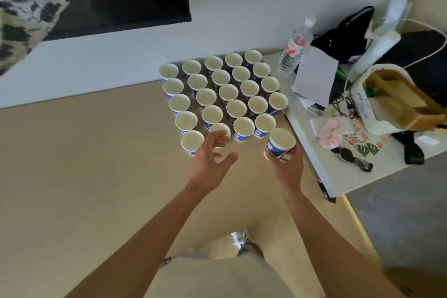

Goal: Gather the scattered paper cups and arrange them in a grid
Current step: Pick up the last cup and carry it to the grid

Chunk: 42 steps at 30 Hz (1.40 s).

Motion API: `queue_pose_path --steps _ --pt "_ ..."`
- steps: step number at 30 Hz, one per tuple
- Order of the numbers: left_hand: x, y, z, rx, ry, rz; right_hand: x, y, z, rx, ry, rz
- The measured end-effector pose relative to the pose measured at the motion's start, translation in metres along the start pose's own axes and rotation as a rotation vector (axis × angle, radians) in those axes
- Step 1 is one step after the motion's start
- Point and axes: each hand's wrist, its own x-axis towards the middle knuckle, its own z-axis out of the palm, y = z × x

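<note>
Floor [72, 164]: beige, carried the task items. White counter [338, 176]: at right, w/ clutter.

Cup grid [228, 91]: paper cups, blue sides, white inside, all upright and mouth-up, in rows of five on the floor next to the counter's left edge. The near row had four standing cups; its right end pos. was open.

L hand [210, 159]: over the near row, fingers [221, 141] spread apart and holding nothing, tips over one near-row cup [219, 129]. Contact: cannot tell.

R hand [287, 164]: fingers clamped round the base of a held cup [280, 143], tilted, at the grid's near right corner.

On the counter: black bag [346, 36] far, water bottle [294, 51] to its left, pink scrunchie [330, 134] and watch [350, 156] nearer.
</note>
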Motion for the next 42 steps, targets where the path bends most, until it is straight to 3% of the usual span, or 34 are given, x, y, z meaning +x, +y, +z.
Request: queue_pose_path --steps 5,16,42 --pt "0.008 0.008 0.048 0.034 0.132 -0.048 0.06 0.027 0.003 -0.077 0.008 -0.032" --pt "0.015 0.012 0.109 0.037 0.21 -0.119 0.116 0.066 0.017 -0.081 0.01 0.01" --pt "0.021 0.008 0.113 0.013 0.269 -0.158 0.139 0.069 0.041 -0.016 0.078 0.102"
